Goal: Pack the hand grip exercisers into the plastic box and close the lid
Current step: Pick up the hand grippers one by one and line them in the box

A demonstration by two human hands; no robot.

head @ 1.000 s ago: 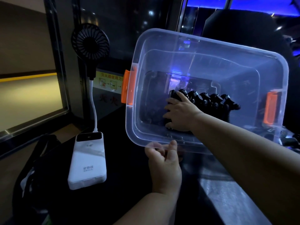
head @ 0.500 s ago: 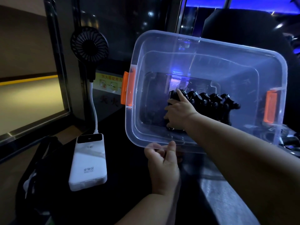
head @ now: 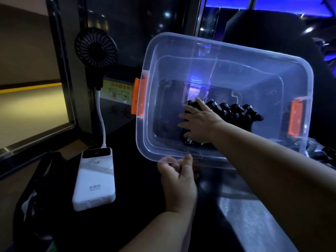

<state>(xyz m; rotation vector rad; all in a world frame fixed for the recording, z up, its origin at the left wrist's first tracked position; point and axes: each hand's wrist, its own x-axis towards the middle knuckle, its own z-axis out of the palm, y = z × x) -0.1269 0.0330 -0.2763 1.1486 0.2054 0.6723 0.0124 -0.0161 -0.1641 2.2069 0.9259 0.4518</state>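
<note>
Tipped plastic box, mouth toward viewer, exercisers rowed along its length

I read "全协议" printed in grey on the white power bank. The yellow sign on the wall panel reads "灭火器使用方", cut off at its right edge; its smaller print is illegible.

Box: clear, smooth plastic with a glossy sheen, and opaque orange plastic latches at its ends. Inside the box, exercisers, black, knobbly and faintly shiny. Left of the box: power bank in glossy white plastic, fan in matt black plastic, frame of brushed metal. Under the box, dark glossy counter.
</note>
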